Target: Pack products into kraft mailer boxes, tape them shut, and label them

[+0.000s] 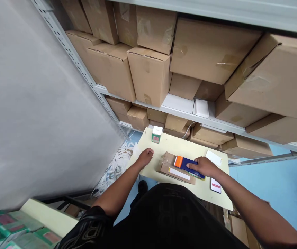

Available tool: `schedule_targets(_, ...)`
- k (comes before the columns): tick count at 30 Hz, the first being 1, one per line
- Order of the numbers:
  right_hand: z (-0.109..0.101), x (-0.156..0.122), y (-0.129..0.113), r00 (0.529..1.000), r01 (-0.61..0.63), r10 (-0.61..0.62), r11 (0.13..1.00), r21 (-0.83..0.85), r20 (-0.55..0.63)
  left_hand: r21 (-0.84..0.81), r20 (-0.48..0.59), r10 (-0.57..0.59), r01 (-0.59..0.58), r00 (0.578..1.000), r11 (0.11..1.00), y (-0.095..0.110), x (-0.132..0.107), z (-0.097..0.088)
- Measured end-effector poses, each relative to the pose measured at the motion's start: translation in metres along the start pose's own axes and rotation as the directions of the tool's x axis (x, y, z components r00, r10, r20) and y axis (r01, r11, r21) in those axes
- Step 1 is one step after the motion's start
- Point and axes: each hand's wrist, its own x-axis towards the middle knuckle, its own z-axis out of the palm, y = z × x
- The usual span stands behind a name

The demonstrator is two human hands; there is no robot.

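Note:
My right hand (205, 166) is wrapped around a blue and orange tape dispenser (188, 165). The toothed orange end of the dispenser points left, over the top of a brown cardboard box (176, 171). This box lies on the pale yellow table and carries a white strip on its near side. To the left of the box, apart from it, my left hand (145, 157) hovers with its fingers curled in; nothing shows in them. A small white and green box (157, 134) stands beyond my left hand, near the table's far edge.
A phone (215, 185) and white paper (214, 157) lie at the right of the table (169, 139). Metal shelves (174, 103) full of cardboard boxes rise behind it. White scraps (116, 166) pile up on the floor at left. Green boxes (5, 224) sit at lower left.

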Motion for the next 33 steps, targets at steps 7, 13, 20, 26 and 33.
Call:
schedule_targets(7, 0.009, -0.001, -0.012, 1.000, 0.021, -0.021, 0.998, -0.052, 0.001, 0.142, -0.038, -0.019, 0.025, 0.999, 0.990, -0.034, -0.005, 0.052)
schedule_targets(13, 0.010, 0.004, -0.021, 0.999, 0.035, -0.033, 0.990, -0.136, 0.016, 0.187, -0.020, -0.002, 0.006, 1.000, 0.982, -0.046, -0.003, 0.062)
schedule_targets(20, 0.012, 0.005, -0.025, 1.000, 0.012, -0.009, 0.982, -0.187, 0.019, 0.208, -0.012, 0.013, -0.010, 1.000, 0.978, -0.050, 0.002, 0.063)
schedule_targets(26, 0.016, 0.006, -0.020, 1.000, -0.012, 0.014, 0.983, -0.184, 0.010, 0.303, -0.012, 0.226, -0.212, 0.974, 0.929, -0.028, -0.019, 0.042)
schedule_targets(33, 0.016, 0.004, -0.021, 1.000, 0.004, -0.003, 0.980, -0.199, 0.002, 0.593, 0.481, 0.555, -0.718, 0.678, 0.363, 0.005, -0.049, 0.045)
